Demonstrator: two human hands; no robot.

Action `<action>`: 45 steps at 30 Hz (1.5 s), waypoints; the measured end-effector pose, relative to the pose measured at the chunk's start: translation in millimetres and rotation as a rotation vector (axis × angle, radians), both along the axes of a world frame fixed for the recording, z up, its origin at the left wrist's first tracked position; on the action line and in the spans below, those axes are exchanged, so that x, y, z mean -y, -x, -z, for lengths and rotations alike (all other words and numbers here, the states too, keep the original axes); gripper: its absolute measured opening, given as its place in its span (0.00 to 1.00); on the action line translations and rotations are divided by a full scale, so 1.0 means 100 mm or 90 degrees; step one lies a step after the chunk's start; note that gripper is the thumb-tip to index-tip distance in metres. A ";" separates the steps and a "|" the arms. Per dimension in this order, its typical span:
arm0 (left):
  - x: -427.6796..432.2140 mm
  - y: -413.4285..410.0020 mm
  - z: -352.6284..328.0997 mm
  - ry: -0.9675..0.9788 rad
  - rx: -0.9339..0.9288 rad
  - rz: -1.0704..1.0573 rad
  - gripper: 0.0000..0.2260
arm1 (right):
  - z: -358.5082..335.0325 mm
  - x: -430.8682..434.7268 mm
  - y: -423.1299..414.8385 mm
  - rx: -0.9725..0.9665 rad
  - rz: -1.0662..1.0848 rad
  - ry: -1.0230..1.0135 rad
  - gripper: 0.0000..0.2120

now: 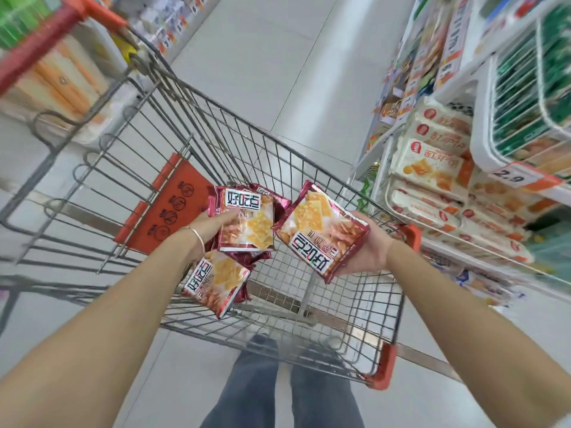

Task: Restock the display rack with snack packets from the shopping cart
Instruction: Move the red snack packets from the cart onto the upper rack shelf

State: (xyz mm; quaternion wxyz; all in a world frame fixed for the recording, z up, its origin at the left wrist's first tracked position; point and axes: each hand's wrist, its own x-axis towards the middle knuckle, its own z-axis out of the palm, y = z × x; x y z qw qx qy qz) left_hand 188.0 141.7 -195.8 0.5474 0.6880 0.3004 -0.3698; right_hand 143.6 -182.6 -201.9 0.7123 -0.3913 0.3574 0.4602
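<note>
Steel wire forms the shopping cart (160, 125), and the red snack packets sit inside it, toward the corner near the orange child-seat flap (173, 205). At the left, the left hand (213, 225) is closed on one packet (244, 223), with the thumb on its face, just above the small pile. One more packet (216, 284) lies flat on the cart's floor under that wrist. Further right, the right hand (364, 251) holds a second packet (321, 231) from below, fingers curled around its edge, above the cart's right rim. At the far right stands the display rack (482, 143), already full of pale packets. The step seems to be the pick-up from the cart. Next, both packets must probably be carried right to a free place on the rack.
</note>
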 end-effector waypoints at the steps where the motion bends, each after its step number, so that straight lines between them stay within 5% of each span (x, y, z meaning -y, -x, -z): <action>1: 0.05 0.01 -0.08 0.011 -0.015 0.027 0.59 | -0.09 -0.04 -0.03 0.004 -0.001 0.005 0.29; 3: 0.12 -0.02 -0.21 0.037 -0.023 0.067 0.66 | -0.23 -0.11 -0.08 0.013 -0.046 0.000 0.32; 10: 0.39 -0.11 -0.61 0.065 0.014 0.078 0.55 | -0.64 0.09 -0.28 0.064 0.035 -0.077 0.52; 14: 0.49 -0.11 -0.77 0.068 0.023 0.079 0.47 | -0.93 0.19 -0.34 0.155 0.036 0.023 0.45; 18: 0.50 -0.09 -0.84 0.046 0.030 0.066 0.50 | -1.13 0.10 -0.40 0.175 0.079 0.147 0.22; 22: 0.57 -0.04 -0.94 0.098 0.035 -0.053 0.50 | -1.17 -0.07 -0.33 0.211 0.232 0.113 0.19; 24: 0.61 -0.04 -0.94 0.144 0.039 -0.072 0.59 | -1.15 -0.21 -0.27 0.248 0.272 0.106 0.12; 27: 0.74 -0.05 -0.98 0.179 0.051 -0.106 0.71 | -1.14 -0.44 -0.21 0.308 0.225 0.301 0.12; 32: 1.09 0.02 -1.22 0.168 0.121 -0.099 0.54 | -1.13 -0.60 -0.07 0.333 0.246 0.434 0.18; 35: 1.27 0.02 -1.20 0.290 0.119 -0.094 0.59 | -1.15 -0.56 -0.02 0.341 0.299 0.438 0.15; 38: 1.52 0.16 -1.40 0.264 0.191 -0.050 0.37 | -1.25 -0.45 0.07 0.345 0.305 0.445 0.13; 40: 1.69 0.19 -1.44 0.198 0.240 -0.027 0.19 | -1.31 -0.28 0.14 0.343 0.272 0.453 0.22; 45: 2.01 0.20 -1.60 0.182 0.234 0.074 0.18 | -1.81 0.59 0.29 0.401 0.287 0.595 0.46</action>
